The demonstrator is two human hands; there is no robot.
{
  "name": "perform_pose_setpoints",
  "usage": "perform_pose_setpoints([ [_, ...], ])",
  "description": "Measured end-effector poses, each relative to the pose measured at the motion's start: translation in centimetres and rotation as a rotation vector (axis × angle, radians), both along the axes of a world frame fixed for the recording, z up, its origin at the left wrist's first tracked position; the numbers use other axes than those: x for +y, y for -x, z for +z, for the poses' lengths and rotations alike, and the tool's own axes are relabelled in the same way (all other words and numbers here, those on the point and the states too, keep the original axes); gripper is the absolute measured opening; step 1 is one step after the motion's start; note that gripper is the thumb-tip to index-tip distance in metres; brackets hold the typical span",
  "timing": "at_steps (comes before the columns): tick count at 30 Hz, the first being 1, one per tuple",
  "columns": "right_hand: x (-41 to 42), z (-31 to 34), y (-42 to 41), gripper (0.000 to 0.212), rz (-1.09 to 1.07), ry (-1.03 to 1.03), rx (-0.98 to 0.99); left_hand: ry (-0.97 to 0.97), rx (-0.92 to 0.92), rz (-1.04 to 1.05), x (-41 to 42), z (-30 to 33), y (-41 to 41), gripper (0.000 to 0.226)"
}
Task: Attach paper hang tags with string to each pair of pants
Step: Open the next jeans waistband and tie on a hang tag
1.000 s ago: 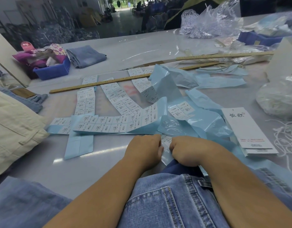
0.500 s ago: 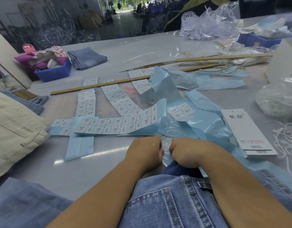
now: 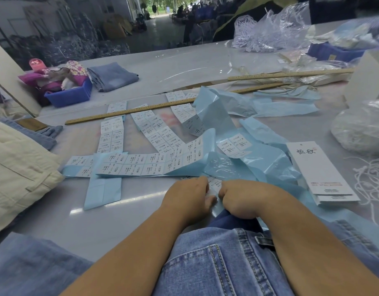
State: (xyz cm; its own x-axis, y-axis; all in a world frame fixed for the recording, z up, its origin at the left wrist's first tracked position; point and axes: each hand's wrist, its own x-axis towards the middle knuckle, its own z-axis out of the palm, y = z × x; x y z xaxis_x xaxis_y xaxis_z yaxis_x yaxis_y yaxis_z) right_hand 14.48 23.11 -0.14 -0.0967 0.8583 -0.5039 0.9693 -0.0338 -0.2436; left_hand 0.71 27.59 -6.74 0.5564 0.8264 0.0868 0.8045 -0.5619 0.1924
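Left hand (image 3: 187,194) and right hand (image 3: 241,198) pinch a small sticker (image 3: 214,184) together; hang tags (image 3: 322,171) lie right, long axis pointing away.

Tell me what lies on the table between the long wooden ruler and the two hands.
In the head view, between the ruler and the hands lie strips of white size stickers on blue backing paper.

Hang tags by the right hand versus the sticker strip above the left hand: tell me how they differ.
The hang tags are a tall white stack with a punched hole; the sticker strip is many small labels on blue backing. The tags point away from the person; the strip runs crosswise. Both carry print and lie on the table.
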Motion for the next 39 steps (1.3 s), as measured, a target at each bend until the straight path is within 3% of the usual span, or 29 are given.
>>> perform_pose_setpoints([
  [14,0.14,-0.17,-0.12,0.028,0.032,-0.005,-0.015,-0.153,0.091,-0.054,-0.13,0.23,0.01,0.014],
  [18,0.11,-0.31,-0.12,0.029,0.014,0.002,-0.01,-0.068,0.032,0.001,-0.08,0.17,0.16,0.022],
  [24,0.16,-0.35,-0.09,0.03,0.021,0.001,-0.014,-0.097,0.06,-0.017,-0.1,0.3,-0.32,0.02],
  [30,0.16,-0.38,-0.09,0.027,0.017,-0.005,-0.009,-0.138,0.09,-0.043,-0.04,0.45,-0.27,0.007],
  [34,0.2,-0.38,-0.11,0.028,-0.003,0.007,-0.002,-0.026,-0.033,0.023,0.31,0.13,-0.19,0.021],
  [39,0.14,-0.3,-0.07,0.029,0.007,0.007,0.0,-0.014,-0.033,0.046,0.65,-0.05,-0.66,0.023],
])
